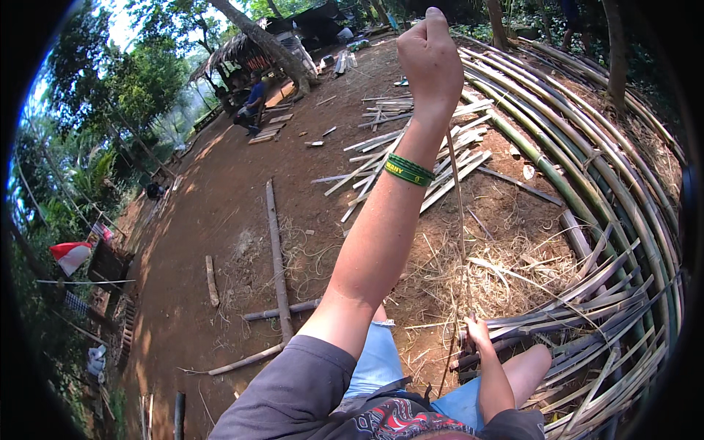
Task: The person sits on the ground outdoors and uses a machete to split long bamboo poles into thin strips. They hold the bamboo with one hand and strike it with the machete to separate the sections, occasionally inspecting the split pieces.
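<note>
My left hand (431,62) is raised high in a fist at the end of a stretched arm, a green band round the wrist. A long thin bamboo strip (460,220) comes out from behind that wrist and runs down to my right hand (479,334). The part inside the fist is hidden. By my right knee, the right hand is closed round the strip, which continues below it toward my lap. A small dark shape beside the right fingers is too unclear to name. Pale curly shavings (506,282) lie just beyond the right hand.
Long bamboo poles (579,158) curve along the right, with a heap of split strips (594,323) near my right leg. Flat slats (455,165) lie ahead. A pole (277,257) rests on the dirt left of centre. A person (253,101) sits near a thatched hut.
</note>
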